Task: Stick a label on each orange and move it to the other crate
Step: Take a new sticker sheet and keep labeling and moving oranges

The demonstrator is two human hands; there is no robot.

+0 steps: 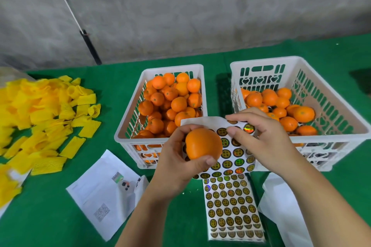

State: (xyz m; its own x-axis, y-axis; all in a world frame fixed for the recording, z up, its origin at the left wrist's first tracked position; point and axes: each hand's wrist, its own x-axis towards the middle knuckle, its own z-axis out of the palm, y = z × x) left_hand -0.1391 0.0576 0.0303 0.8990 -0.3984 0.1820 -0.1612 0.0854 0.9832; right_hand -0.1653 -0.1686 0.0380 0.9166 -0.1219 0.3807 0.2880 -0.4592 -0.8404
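One label to peel, w/o tearing

Your left hand [176, 158] has its grip clamped round the orange [203, 143], held over the sticker sheet [236, 156] btwn both crates. Right hand [259, 136] pinches a label [249, 128]: lift its edge slowly, then press flat on smooth skin.

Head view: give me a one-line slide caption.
Left hand holds an orange while right hand picks a label off the sticker sheet.

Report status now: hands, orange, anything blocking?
Left hand grips orange. Right hand pinches label on sticker sheet. No label visible on orange. Nothing blocking.
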